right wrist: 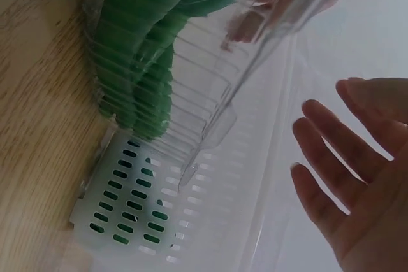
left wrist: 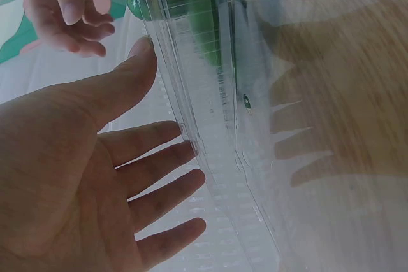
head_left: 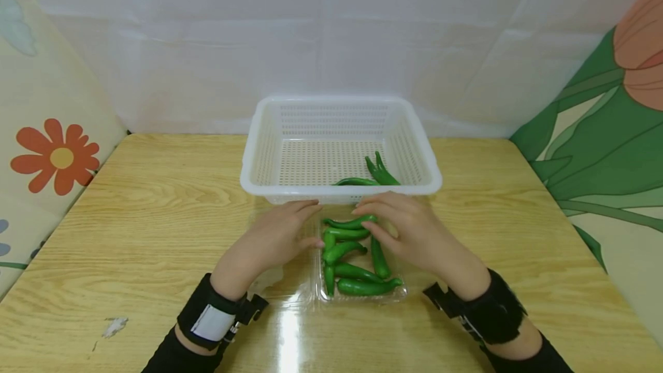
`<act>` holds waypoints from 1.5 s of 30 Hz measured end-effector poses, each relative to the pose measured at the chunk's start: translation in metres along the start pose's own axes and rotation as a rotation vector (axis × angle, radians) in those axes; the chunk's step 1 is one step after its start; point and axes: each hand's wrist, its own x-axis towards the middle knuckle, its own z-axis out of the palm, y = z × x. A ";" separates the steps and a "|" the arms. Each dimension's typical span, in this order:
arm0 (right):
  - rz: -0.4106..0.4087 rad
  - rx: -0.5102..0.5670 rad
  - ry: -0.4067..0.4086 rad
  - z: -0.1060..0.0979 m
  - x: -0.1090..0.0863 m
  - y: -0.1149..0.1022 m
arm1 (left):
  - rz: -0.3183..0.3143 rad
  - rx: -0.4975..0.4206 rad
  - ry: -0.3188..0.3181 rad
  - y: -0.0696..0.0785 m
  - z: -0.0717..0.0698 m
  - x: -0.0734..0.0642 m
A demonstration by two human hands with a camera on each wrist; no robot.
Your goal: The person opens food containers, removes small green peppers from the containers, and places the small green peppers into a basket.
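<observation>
Several green chili peppers (head_left: 354,272) lie in a clear plastic box (head_left: 401,294) on the table. My left hand (head_left: 274,235) is at the box's left side, its thumb by the rim; its fingers are apart in the left wrist view and hold nothing. Over the far right part of the box is my right hand (head_left: 409,229), fingers spread and slightly bent around no object. In the right wrist view, peppers (right wrist: 146,36) show through the ribbed box wall. Just behind the box stands a white perforated basket (head_left: 250,154) with a few green chili peppers (head_left: 382,172) in its near right part.
The wooden table (head_left: 171,200) carries the box and basket. A clear lid-like flap (head_left: 295,286) seems to extend left of the box, hard to make out. A white sheet (head_left: 321,33) hangs behind, with patterned cloth (head_left: 611,154) at the right side.
</observation>
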 end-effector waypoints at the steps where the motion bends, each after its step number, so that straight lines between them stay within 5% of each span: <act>1: 0.009 -0.001 -0.020 0.000 0.000 -0.001 | -0.001 0.001 -0.001 0.000 0.000 0.000; 15: 0.193 0.040 -0.291 0.004 -0.001 -0.011 | -0.006 -0.004 -0.002 0.001 -0.001 -0.002; 45: 0.280 0.030 -0.492 0.015 -0.004 -0.014 | 0.012 -0.004 0.006 0.001 -0.002 -0.002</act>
